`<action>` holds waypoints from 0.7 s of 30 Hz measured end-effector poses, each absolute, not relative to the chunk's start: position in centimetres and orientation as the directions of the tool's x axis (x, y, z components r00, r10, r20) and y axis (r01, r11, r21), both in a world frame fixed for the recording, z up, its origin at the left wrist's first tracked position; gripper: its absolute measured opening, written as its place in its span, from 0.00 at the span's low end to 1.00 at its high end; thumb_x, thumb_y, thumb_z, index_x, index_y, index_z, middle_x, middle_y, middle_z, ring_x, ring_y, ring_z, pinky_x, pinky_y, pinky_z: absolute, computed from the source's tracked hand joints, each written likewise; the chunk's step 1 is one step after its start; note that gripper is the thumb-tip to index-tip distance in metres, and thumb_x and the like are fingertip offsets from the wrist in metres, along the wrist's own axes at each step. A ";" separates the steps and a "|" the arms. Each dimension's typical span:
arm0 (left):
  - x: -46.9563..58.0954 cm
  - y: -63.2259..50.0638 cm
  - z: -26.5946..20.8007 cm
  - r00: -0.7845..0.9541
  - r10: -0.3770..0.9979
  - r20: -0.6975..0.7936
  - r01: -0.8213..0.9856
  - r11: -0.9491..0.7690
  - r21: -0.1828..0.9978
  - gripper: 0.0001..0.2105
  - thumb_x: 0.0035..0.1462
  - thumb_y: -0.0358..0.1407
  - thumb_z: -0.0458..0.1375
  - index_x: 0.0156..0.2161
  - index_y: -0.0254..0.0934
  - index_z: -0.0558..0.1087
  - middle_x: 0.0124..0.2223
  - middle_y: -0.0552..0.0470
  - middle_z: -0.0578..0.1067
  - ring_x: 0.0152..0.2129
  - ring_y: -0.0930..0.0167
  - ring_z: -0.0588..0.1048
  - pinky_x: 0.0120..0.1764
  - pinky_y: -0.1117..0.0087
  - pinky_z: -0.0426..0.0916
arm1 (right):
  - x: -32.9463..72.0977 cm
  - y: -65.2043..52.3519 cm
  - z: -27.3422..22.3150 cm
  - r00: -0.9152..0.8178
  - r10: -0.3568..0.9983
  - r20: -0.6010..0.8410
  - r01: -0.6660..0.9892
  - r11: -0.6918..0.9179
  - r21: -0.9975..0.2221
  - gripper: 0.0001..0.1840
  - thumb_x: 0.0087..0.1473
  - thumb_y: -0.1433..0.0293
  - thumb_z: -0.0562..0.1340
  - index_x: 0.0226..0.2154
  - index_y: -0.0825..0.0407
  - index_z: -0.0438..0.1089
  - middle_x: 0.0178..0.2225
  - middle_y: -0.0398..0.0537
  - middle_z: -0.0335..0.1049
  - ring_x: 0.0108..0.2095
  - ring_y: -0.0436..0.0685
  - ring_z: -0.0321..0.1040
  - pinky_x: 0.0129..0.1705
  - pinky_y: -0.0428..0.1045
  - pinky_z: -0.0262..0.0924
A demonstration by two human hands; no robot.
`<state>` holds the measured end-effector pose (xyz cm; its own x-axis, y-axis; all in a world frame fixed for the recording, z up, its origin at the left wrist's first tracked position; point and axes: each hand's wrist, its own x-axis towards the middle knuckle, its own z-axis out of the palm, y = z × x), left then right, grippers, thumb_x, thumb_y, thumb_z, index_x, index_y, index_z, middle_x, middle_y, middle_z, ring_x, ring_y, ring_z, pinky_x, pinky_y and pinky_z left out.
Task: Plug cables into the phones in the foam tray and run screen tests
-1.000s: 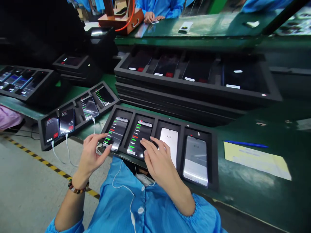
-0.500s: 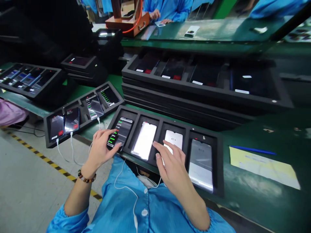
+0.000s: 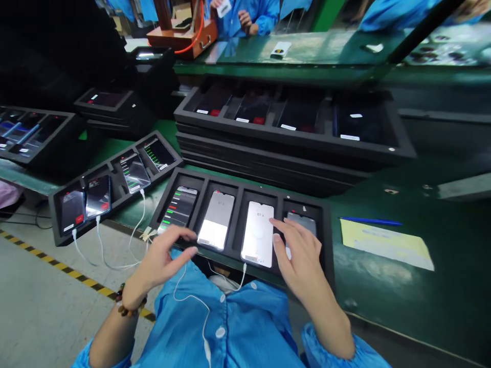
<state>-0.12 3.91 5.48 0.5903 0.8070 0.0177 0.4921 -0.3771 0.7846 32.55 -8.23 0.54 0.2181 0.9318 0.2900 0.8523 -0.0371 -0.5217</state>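
Observation:
A black foam tray (image 3: 236, 217) in front of me holds phones in its slots. The leftmost phone (image 3: 181, 207) shows a dark screen with green and red text. Beside it, a second phone (image 3: 217, 220) has a half grey, half white screen. The third phone (image 3: 258, 232) glows white, with a cable at its lower end. My left hand (image 3: 163, 258) hovers by the near edge of the first two phones, thumb and fingers apart, holding nothing. My right hand (image 3: 301, 250), fingers spread, is over the fourth phone (image 3: 303, 222), partly covering it; one fingertip is at the third phone's right edge.
At left, another tray (image 3: 117, 186) carries phones with white cables (image 3: 100, 240). Stacked trays (image 3: 268, 143) stand behind. A blue pen (image 3: 370, 221) and yellow paper (image 3: 387, 243) lie at right. Across the bench, a person in blue (image 3: 253, 20) holds a white object.
My right hand has moved right, from the second and third phones toward the fourth. My left hand has drawn back from the first phone. The second screen turned partly grey. The view has shifted.

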 end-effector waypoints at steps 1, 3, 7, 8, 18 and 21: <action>0.8 3.0 5.7 0.653 0.748 -0.119 0.473 -0.280 0.835 0.14 0.72 0.47 0.61 0.51 0.40 0.81 0.47 0.46 0.85 0.44 0.62 0.82 0.48 0.64 0.73 | 33.1 -8.5 0.5 0.246 0.929 0.275 0.850 -0.071 -0.522 0.20 0.77 0.62 0.51 0.63 0.42 0.70 0.60 0.52 0.79 0.64 0.70 0.68 0.61 0.67 0.57; 2.9 1.2 5.3 0.726 0.594 -0.347 0.499 -0.107 0.860 0.17 0.74 0.49 0.58 0.51 0.40 0.82 0.47 0.47 0.86 0.43 0.63 0.83 0.47 0.66 0.73 | 33.7 -9.0 0.7 0.258 0.931 0.257 0.847 -0.090 -0.524 0.20 0.77 0.60 0.52 0.62 0.42 0.71 0.59 0.52 0.79 0.64 0.71 0.68 0.62 0.68 0.58; 6.9 -1.4 2.5 0.718 0.484 -0.500 0.449 0.227 0.864 0.27 0.71 0.59 0.58 0.57 0.38 0.81 0.53 0.42 0.85 0.49 0.58 0.83 0.53 0.62 0.72 | 33.4 -10.0 1.2 0.172 0.955 0.243 0.842 -0.014 -0.539 0.20 0.77 0.61 0.52 0.63 0.42 0.72 0.58 0.54 0.79 0.66 0.68 0.68 0.63 0.66 0.59; 7.6 -1.8 1.7 0.715 0.477 -0.512 0.392 0.333 0.857 0.31 0.68 0.62 0.59 0.56 0.36 0.82 0.53 0.40 0.85 0.50 0.57 0.82 0.54 0.61 0.72 | 33.2 -10.2 1.3 0.142 0.960 0.241 0.841 0.011 -0.541 0.20 0.77 0.62 0.52 0.64 0.42 0.71 0.58 0.54 0.79 0.66 0.67 0.68 0.64 0.66 0.59; 11.0 -4.2 0.5 0.637 0.407 -0.655 0.012 0.844 0.536 0.32 0.48 0.59 0.78 0.45 0.32 0.84 0.30 0.53 0.75 0.25 0.75 0.68 0.32 0.71 0.60 | 32.6 -12.8 0.9 0.168 0.942 0.290 0.853 0.008 -0.522 0.19 0.77 0.67 0.54 0.64 0.42 0.71 0.56 0.51 0.81 0.64 0.65 0.70 0.63 0.64 0.57; 11.5 -4.6 0.4 0.631 0.398 -0.666 -0.032 0.871 0.490 0.30 0.47 0.56 0.78 0.42 0.32 0.83 0.27 0.57 0.68 0.21 0.78 0.61 0.28 0.71 0.51 | 32.7 -13.1 0.4 0.188 0.934 0.303 0.867 -0.013 -0.499 0.18 0.77 0.68 0.54 0.61 0.43 0.73 0.55 0.50 0.82 0.63 0.65 0.71 0.63 0.64 0.56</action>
<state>11.54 -4.64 0.44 0.6306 0.3980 -0.6663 -0.0318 0.8710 0.4902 32.67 -13.09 0.40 0.1884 0.9342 0.3030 0.8668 -0.0131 -0.4986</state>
